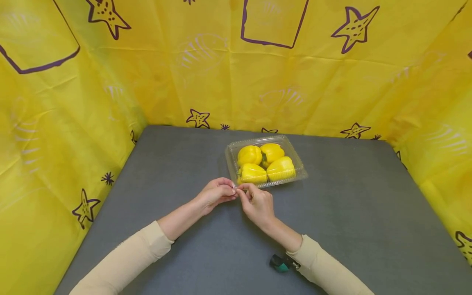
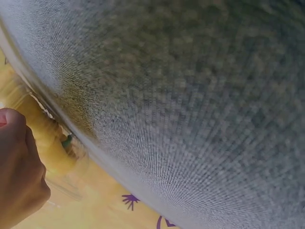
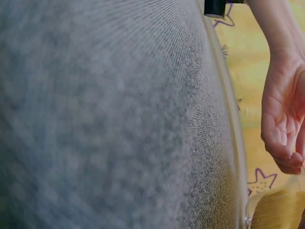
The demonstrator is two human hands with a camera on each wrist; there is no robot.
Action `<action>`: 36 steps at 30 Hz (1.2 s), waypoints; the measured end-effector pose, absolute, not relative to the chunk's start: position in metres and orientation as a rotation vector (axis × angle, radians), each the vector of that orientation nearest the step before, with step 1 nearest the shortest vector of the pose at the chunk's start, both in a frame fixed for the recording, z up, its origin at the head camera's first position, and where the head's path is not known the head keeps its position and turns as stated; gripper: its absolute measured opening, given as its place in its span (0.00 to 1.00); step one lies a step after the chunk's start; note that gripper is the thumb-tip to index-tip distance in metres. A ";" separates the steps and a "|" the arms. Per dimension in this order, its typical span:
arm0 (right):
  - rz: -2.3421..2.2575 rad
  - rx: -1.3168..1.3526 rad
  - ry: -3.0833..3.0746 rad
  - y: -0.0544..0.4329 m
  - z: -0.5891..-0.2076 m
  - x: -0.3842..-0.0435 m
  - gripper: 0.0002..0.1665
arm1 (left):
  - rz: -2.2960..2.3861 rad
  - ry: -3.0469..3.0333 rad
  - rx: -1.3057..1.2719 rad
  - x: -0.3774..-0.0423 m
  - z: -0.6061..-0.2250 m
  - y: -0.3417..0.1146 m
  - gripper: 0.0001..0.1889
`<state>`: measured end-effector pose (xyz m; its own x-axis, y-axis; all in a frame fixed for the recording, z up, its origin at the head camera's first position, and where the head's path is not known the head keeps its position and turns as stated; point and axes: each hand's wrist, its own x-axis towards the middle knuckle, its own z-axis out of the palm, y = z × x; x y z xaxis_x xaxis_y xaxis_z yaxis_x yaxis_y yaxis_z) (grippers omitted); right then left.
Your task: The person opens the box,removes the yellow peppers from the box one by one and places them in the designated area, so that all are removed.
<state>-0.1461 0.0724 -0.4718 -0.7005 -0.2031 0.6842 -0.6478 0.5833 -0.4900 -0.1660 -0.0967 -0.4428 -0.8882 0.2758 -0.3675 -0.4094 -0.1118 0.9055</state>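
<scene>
Nearest are the two light sleeves (image 1: 125, 262) of the person, reaching forward over the grey table (image 1: 177, 164), and beside the right cuff there is a small black and green device (image 1: 279, 264). Further on, the right hand (image 1: 259, 207) and the left hand (image 1: 217, 192) meet at the near left corner of a clear plastic container (image 1: 232, 159). Both hands seem to pinch the edge of this corner between thumb and fingers; the right hand has its other fingers curled in, but which layer of plastic each one holds is too small to tell. For such fine work, I think it is good that the fingertips stay close together at the edge, with one hand steadying the corner while the other applies only gentle force, because thin plastic may bend or crack, and a sudden pull could slide the light box. The container rests on the table, turned a little, with four yellow peppers inside, two in the near row (image 1: 281, 169) and two in the far row (image 1: 272, 153). Behind everything hangs a yellow cloth (image 1: 210, 82) with dark starfish drawings.
</scene>
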 end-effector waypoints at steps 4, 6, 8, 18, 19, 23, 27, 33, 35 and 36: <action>0.941 0.687 -2.303 0.073 -0.464 -0.147 0.07 | 2.049 1.722 -0.152 -0.168 -0.442 -0.101 0.06; 0.869 0.703 -2.330 0.074 -0.460 -0.148 0.07 | 2.053 1.713 -0.157 -0.168 -0.442 -0.102 0.06; 0.785 0.718 -2.345 0.076 -0.456 -0.149 0.08 | 2.046 1.708 -0.146 -0.169 -0.443 -0.104 0.05; 0.614 0.812 -2.330 0.082 -0.450 -0.154 0.09 | 2.032 1.692 -0.131 -0.169 -0.447 -0.106 0.05; 0.606 0.818 -2.323 0.083 -0.450 -0.154 0.10 | 2.028 1.695 -0.134 -0.169 -0.447 -0.106 0.05; 0.551 0.847 -2.271 0.084 -0.450 -0.156 0.09 | 2.023 1.706 -0.134 -0.168 -0.445 -0.105 0.05; 0.512 0.897 -2.204 0.083 -0.450 -0.159 0.08 | 2.030 1.708 -0.130 -0.167 -0.443 -0.102 0.03; 0.532 0.931 -2.152 0.084 -0.454 -0.160 0.06 | 2.028 1.703 -0.127 -0.167 -0.442 -0.100 0.05; 0.520 0.937 -2.151 0.084 -0.455 -0.160 0.05 | 2.032 1.693 -0.128 -0.168 -0.442 -0.099 0.04; 0.519 0.942 -2.151 0.084 -0.455 -0.160 0.05 | 2.031 1.691 -0.130 -0.168 -0.442 -0.098 0.04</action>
